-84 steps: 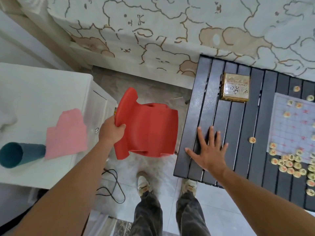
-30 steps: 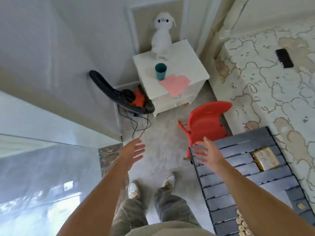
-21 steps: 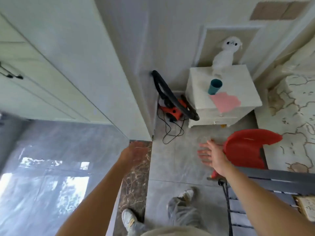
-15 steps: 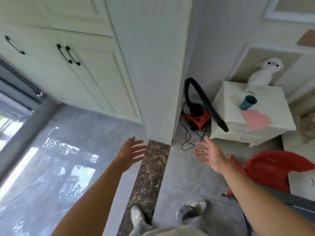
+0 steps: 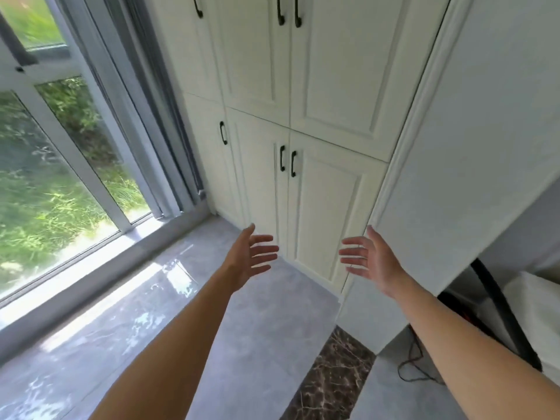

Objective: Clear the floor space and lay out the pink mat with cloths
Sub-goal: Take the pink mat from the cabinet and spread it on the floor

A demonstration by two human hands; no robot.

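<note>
My left hand point(image 5: 250, 258) and my right hand point(image 5: 368, 258) are both raised in front of me, palms facing each other, fingers spread, holding nothing. They hover in front of the lower doors of a tall white cabinet point(image 5: 321, 204) with black handles. Glossy grey floor tiles point(image 5: 151, 344) stretch below my left arm. No pink mat, cloth or red chair is in view.
A large glass sliding window point(image 5: 54, 165) with a grey frame fills the left side. A dark marble threshold strip point(image 5: 330, 380) crosses the floor at the bottom. At the right edge are a black vacuum hose point(image 5: 500, 301), its cord point(image 5: 412, 371) and a white nightstand point(image 5: 533, 298).
The view has swung left from the bed, red chair and nightstand to the cabinet and window. My left hand let go of the chair; both hands now hang open.
</note>
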